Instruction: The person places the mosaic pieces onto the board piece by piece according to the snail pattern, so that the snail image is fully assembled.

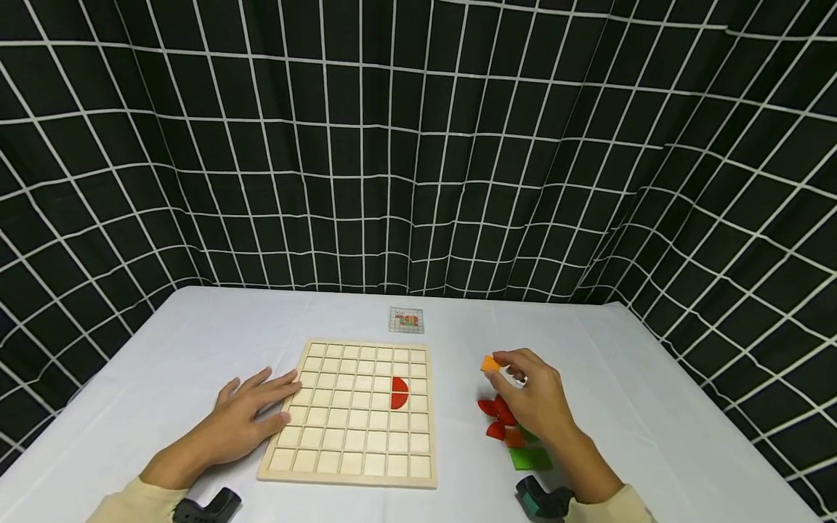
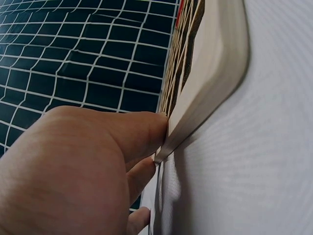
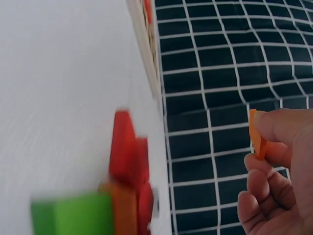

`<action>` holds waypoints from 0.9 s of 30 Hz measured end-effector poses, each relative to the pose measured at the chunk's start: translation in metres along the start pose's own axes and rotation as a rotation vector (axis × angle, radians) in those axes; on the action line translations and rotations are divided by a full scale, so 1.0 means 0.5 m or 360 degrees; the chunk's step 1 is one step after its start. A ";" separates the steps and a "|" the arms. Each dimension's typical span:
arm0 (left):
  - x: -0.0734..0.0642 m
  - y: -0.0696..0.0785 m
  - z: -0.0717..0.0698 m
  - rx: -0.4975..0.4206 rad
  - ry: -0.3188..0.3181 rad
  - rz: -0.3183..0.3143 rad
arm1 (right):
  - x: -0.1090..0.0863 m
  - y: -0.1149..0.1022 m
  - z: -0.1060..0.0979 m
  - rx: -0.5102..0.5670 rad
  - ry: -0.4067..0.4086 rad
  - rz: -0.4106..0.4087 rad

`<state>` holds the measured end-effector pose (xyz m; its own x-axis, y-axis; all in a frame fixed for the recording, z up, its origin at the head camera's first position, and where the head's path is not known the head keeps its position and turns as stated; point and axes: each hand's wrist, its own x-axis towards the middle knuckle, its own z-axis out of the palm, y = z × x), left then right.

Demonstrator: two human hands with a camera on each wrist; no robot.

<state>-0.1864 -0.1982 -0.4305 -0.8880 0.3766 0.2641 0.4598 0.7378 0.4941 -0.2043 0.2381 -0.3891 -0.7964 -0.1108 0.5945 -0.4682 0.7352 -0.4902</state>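
A pale wooden grid board (image 1: 353, 478) lies on the white table. Two red quarter-circle tiles (image 1: 399, 393) sit in its squares near the right side, forming a half disc. My left hand (image 1: 245, 421) rests at the board's left edge, fingers spread and thumb touching the frame. In the left wrist view the thumb (image 2: 142, 132) meets the wooden rim. Between thumb and fingers, my right hand (image 1: 532, 392) pinches an orange square tile (image 1: 490, 364), held up off the table in the right wrist view. Beneath that hand lies a loose pile of red tiles (image 1: 495, 430), partly hidden by it.
Green tiles (image 1: 531, 458) and a darker orange tile (image 1: 514, 437) lie with the red ones, right of the board. Behind the board is a small picture card (image 1: 406, 320) with a coloured grid pattern. A black cloth with white grid lines (image 1: 366, 145) hangs behind the table.
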 end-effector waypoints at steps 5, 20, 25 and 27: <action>-0.001 -0.003 0.006 0.0004 0.0005 0.0005 | 0.009 -0.025 0.014 0.0024 -0.0009 -0.0013; -0.001 -0.004 0.008 0.0012 0.0018 0.0008 | 0.039 -0.103 0.076 0.0250 -0.0063 -0.0029; -0.001 -0.003 0.007 0.0014 0.0016 0.0000 | 0.051 -0.130 0.102 0.0320 -0.0083 -0.0107; 0.000 -0.003 0.006 0.0014 0.0012 -0.0006 | 0.055 -0.139 0.114 0.0348 -0.0106 -0.0137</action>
<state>-0.1870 -0.1974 -0.4338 -0.8897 0.3693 0.2686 0.4562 0.7443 0.4878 -0.2156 0.1459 -0.3752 -0.7700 -0.2161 0.6003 -0.6014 0.5599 -0.5700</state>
